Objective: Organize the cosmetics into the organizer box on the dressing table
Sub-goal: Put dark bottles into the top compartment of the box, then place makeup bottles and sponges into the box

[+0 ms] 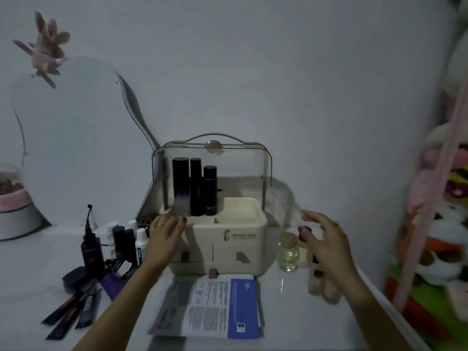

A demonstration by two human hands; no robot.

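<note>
On the dressing table [291, 312], against the wall, stands the cream organizer [228, 247] with its clear lid [238, 165] raised. Three dark bottles [195, 186] stand upright in its rear left compartment. Left hand [166, 233] rests against the organizer's left front corner, fingers relaxed, holding nothing. Right hand [326, 239] hovers right of the organizer, fingers spread wide; motion blur hides any contact. Just below that hand stand a clear flask [288, 252] with a cork stopper and pale tubes [320, 282]. Left of the organizer, more cosmetics cluster: small bottles [126, 240], a dark compact [74, 276], and flat sachets [73, 310]. A printed leaflet [215, 307] lies in front of the organizer.
</note>
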